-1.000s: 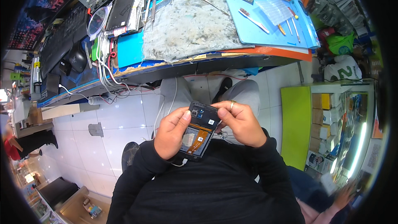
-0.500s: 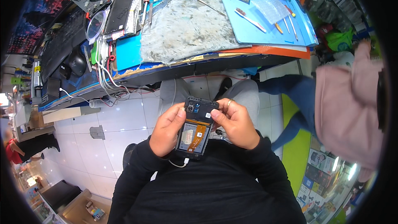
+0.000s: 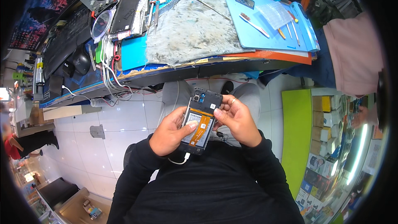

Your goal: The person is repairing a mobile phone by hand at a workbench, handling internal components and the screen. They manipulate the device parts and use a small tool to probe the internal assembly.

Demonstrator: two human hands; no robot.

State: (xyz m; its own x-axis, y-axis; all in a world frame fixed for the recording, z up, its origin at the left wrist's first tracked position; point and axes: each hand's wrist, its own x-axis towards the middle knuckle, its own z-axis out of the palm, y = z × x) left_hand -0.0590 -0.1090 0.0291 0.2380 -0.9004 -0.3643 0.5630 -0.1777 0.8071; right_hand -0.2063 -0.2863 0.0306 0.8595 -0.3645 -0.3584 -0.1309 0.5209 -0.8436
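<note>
Above my lap I hold a smartphone (image 3: 207,103) with its back cover off, the inside facing up. Its camera end points away from me, and a battery (image 3: 194,118) with an orange flex cable (image 3: 201,130) over it shows below. My left hand (image 3: 172,132) grips the left edge, thumb lying on the battery. On the other side my right hand (image 3: 235,120) pinches the right edge, thumb near a small white sticker. A white charging cable (image 3: 180,161) is plugged into the phone's near end. The fingers under the phone are hidden.
Ahead stands a workbench with a stained grey cloth (image 3: 190,33) and a blue mat (image 3: 257,29) bearing a brush and tools. A keyboard, a mouse (image 3: 81,62) and bundled white cables (image 3: 108,60) lie left. Another person (image 3: 356,54) stands at the right, by a glass display case.
My left thumb has slid from the phone's upper left edge down onto the battery. The phone has shifted slightly right. The other person has moved farther along the bench's right side.
</note>
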